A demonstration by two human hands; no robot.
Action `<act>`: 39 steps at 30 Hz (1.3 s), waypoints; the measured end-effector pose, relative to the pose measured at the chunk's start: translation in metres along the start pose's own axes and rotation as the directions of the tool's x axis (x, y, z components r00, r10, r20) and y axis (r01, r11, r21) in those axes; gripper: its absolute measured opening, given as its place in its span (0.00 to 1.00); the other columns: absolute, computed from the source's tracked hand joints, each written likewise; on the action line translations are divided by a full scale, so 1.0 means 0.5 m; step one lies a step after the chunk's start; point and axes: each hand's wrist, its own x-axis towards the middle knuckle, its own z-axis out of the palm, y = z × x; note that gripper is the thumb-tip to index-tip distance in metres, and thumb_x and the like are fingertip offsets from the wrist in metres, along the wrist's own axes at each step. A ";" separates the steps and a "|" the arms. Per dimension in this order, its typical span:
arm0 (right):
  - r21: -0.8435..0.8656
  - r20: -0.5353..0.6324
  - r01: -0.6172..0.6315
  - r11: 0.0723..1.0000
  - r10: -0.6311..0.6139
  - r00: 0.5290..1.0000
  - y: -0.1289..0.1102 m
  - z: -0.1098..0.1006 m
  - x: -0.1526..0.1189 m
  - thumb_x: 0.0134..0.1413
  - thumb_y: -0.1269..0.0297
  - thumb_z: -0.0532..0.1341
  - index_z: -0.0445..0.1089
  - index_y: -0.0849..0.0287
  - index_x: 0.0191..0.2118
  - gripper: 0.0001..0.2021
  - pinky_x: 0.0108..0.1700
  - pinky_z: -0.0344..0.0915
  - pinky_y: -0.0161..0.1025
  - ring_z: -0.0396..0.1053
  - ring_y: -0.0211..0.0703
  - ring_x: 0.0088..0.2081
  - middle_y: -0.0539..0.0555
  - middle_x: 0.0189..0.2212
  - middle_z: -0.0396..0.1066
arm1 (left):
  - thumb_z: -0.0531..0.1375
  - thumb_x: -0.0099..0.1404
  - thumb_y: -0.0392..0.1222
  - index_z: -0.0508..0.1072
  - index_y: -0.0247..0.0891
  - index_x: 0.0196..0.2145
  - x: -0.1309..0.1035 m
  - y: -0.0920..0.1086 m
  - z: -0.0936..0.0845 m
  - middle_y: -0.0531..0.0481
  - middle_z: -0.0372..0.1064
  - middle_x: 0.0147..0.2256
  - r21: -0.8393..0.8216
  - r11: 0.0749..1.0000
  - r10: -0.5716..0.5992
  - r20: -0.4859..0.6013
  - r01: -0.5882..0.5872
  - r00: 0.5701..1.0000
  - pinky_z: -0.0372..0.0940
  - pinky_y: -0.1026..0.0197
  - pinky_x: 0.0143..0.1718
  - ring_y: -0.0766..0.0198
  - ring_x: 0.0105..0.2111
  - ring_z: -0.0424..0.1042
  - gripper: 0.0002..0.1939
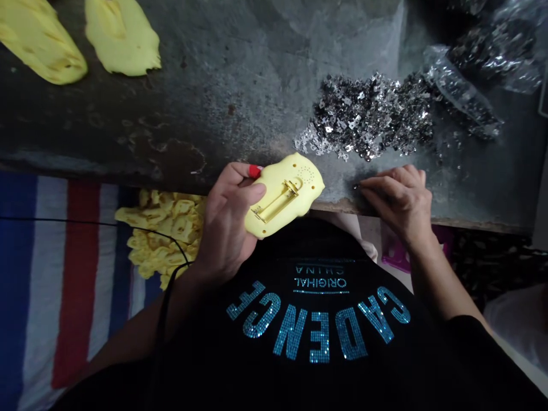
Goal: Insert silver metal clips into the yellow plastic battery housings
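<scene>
Yellow plastic, a moulded shell (286,196) with an oblong recess, is in my left hand (229,220); the fingers grasp its left end, my thumb presses on top and a red wrap (255,170) shows on 1 finger. I hold it tilted over the near edge of the table (240,103), recess facing up, with 3 small holes and a cluster of dots in view; my thumb hides part of that left end. To its right, at the same edge, the fingers of my right hand (400,197) pinch a tiny metal piece (356,186), its shape too small to make out. Just beyond spreads a pile of shiny metal parts (372,114). A clear plastic bag (464,91) lies against its right side, and more bagged metal (496,48) crowds the far right corner. Well apart, at the far left, lie 2 yellow pieces (122,40). Below the table edge a heap of yellow parts (158,234) lies over striped cloth (77,285), partly blocked by my left hand. A black cord (165,302) crosses my left wrist. Beyond my black top (299,377), my right forearm half covers something magenta (398,256).
</scene>
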 end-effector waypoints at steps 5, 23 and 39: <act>-0.149 0.081 0.041 0.988 -0.030 0.996 -0.021 0.011 0.018 0.78 0.56 0.66 0.82 0.50 0.44 0.09 0.48 0.63 0.54 0.73 0.55 0.43 0.53 0.36 0.80 | 0.71 0.66 0.39 0.75 0.44 0.43 -0.002 0.000 0.012 0.54 0.80 0.37 -0.004 1.000 0.028 0.042 -0.028 0.999 0.79 0.52 0.42 0.52 0.45 0.82 0.10; 0.658 -0.032 -0.060 0.750 0.108 0.994 -0.136 -0.006 0.062 0.72 0.58 0.71 0.79 0.49 0.40 0.06 0.50 0.78 0.53 0.78 0.51 0.48 0.55 0.44 0.79 | 0.73 0.69 0.44 0.66 0.43 0.46 -0.009 -0.041 0.023 0.54 0.80 0.38 0.087 0.996 -0.036 0.328 0.007 0.944 0.74 0.67 0.32 0.66 0.32 0.78 0.18; 0.577 -0.057 -0.019 0.817 0.063 0.996 -0.136 -0.015 0.069 0.70 0.62 0.71 0.78 0.49 0.39 0.05 0.54 0.76 0.60 0.77 0.54 0.47 0.53 0.41 0.78 | 0.72 0.70 0.43 0.66 0.43 0.45 -0.017 -0.043 0.032 0.56 0.76 0.37 0.046 0.999 -0.029 0.371 0.013 0.928 0.73 0.66 0.33 0.68 0.31 0.76 0.18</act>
